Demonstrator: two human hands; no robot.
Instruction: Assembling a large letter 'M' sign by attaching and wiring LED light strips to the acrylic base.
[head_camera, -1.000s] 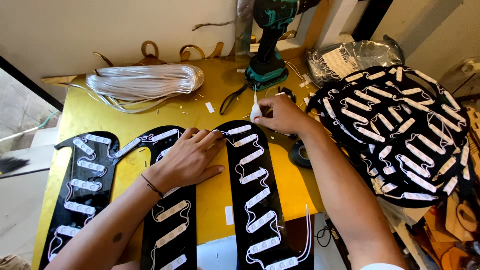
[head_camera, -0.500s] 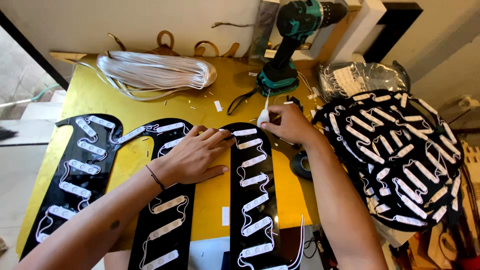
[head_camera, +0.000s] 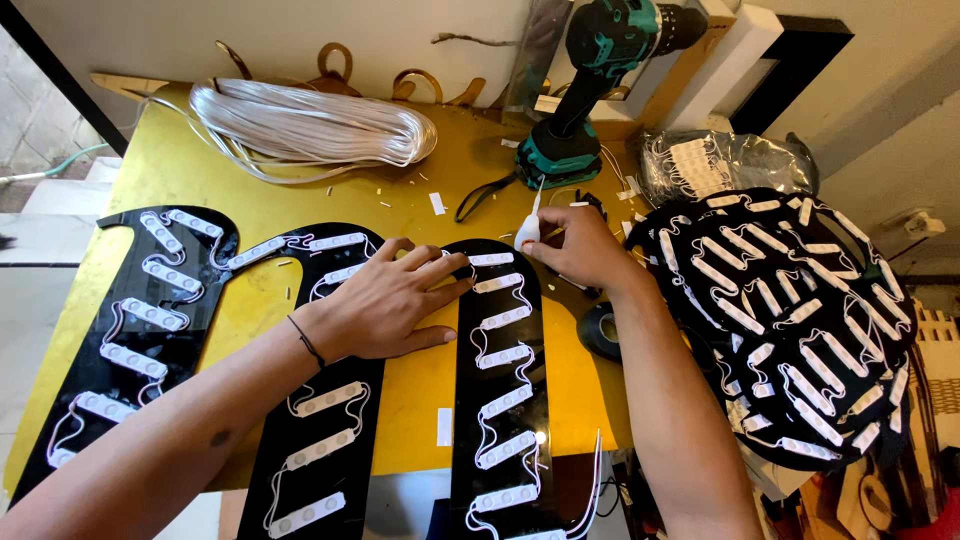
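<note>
A big black letter-shaped panel (head_camera: 335, 455) lies on a yellow table (head_camera: 250, 215), studded with white light modules (head_camera: 505, 318) joined by thin wires. My left hand (head_camera: 385, 300) lies flat with fingers spread on the panel's middle, fingertips touching the top of its right leg. My right hand (head_camera: 580, 248) hovers at the top of that right leg, pinching a small white glue tube (head_camera: 527, 228) with its thin nozzle pointing up.
A coil of white cable (head_camera: 310, 122) sits at the table's back. A teal cordless drill (head_camera: 590, 90) stands behind my right hand. A stack of round black panels with modules (head_camera: 790, 320) sits at the right, with a black tape roll (head_camera: 603, 332) beside it.
The view has shifted slightly; both hands stay in about the same places on the panel, my right hand still holding the tube.
</note>
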